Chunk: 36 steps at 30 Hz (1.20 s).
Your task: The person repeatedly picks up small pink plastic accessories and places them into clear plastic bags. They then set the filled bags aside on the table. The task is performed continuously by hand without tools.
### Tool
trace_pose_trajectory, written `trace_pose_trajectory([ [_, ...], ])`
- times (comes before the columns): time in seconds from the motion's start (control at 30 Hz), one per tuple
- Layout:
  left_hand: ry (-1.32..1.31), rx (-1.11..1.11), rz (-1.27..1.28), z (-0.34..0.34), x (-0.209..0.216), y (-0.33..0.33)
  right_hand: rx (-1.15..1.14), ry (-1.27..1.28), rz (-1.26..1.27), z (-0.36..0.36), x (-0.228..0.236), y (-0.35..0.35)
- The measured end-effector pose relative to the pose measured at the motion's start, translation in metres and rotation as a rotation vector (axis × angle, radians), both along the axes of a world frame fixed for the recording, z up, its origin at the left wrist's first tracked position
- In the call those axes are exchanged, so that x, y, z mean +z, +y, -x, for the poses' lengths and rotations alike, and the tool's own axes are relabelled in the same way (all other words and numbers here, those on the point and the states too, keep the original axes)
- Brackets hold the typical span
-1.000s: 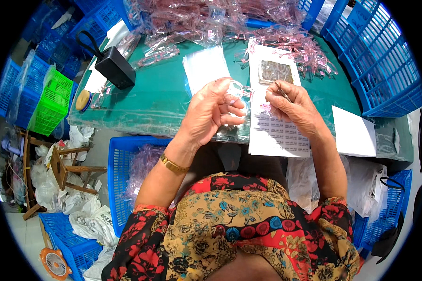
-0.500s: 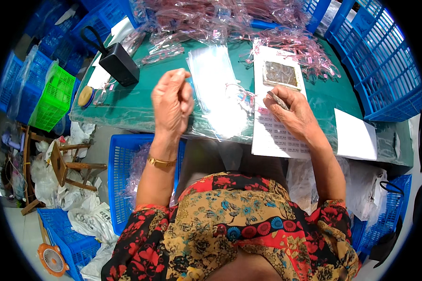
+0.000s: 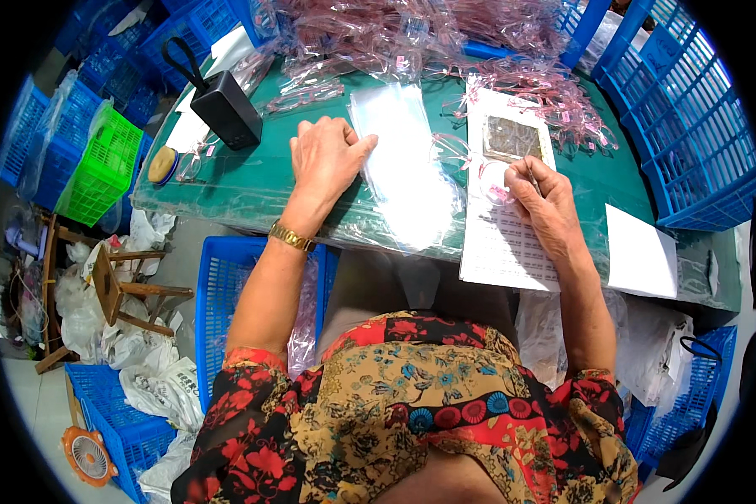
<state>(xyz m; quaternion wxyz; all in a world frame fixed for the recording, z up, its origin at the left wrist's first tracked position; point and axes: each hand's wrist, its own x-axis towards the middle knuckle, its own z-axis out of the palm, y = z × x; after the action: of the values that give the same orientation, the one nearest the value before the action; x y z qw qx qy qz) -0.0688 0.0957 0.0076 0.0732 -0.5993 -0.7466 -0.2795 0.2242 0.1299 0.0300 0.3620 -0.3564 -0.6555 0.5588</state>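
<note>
My right hand (image 3: pixel 546 206) is closed over the white label sheet (image 3: pixel 508 256), with a thin dark metal tool (image 3: pixel 531 175) pinched in its fingers. Beside its fingertips lies a pair of eyeglasses (image 3: pixel 455 148) with thin pink frames; one round lens and a small pink tag are over the sheet. Whether the fingers also touch the glasses I cannot tell. A stack of clear plastic bags (image 3: pixel 391 126) gleams in the middle of the green table. At the stack's left edge rests my left hand (image 3: pixel 328 155), its fingers bent and its thumb apart, touching the bag edge.
Bagged pink eyeglasses (image 3: pixel 378 42) are heaped at the back. A black power bank (image 3: pixel 227 109) and a round pad (image 3: pixel 162 165) stand left. A framed brown block (image 3: pixel 512 137) lies on the sheet. Blue baskets (image 3: pixel 680 118) flank the table; white paper (image 3: pixel 641 252) lies right.
My left hand has come down from above the table to the bags' left edge, its thumb spreading. The glasses have shifted right, off the bags onto the label sheet, beside my right hand.
</note>
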Motion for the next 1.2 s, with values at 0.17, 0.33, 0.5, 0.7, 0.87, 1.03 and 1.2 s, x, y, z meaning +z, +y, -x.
trace_pose_trajectory([
  [0.17,-0.247,-0.056,0.019,0.011,0.004,-0.006,0.002,0.040,0.006,-0.001,-0.001,0.001],
  [0.33,-0.352,-0.154,0.196,0.026,0.010,-0.006,0.002,0.073,0.011,-0.001,-0.003,0.001],
  [0.5,-0.189,-0.226,0.140,0.029,0.008,-0.003,0.038,-0.075,-0.138,-0.003,-0.005,0.002],
  [0.7,-0.493,-0.213,0.267,0.020,0.019,-0.007,0.016,-0.324,-0.612,-0.002,-0.003,0.002],
  [0.87,-0.636,-0.224,0.348,0.024,0.025,-0.010,-0.014,-0.213,-0.227,0.000,0.000,-0.006],
  [1.03,-0.540,-0.305,0.464,0.031,0.032,-0.008,-0.029,-0.111,-0.137,0.009,0.008,-0.003],
  [1.2,-0.452,-0.353,0.521,0.028,0.044,-0.007,0.011,-0.330,-0.444,0.032,0.015,-0.004],
])
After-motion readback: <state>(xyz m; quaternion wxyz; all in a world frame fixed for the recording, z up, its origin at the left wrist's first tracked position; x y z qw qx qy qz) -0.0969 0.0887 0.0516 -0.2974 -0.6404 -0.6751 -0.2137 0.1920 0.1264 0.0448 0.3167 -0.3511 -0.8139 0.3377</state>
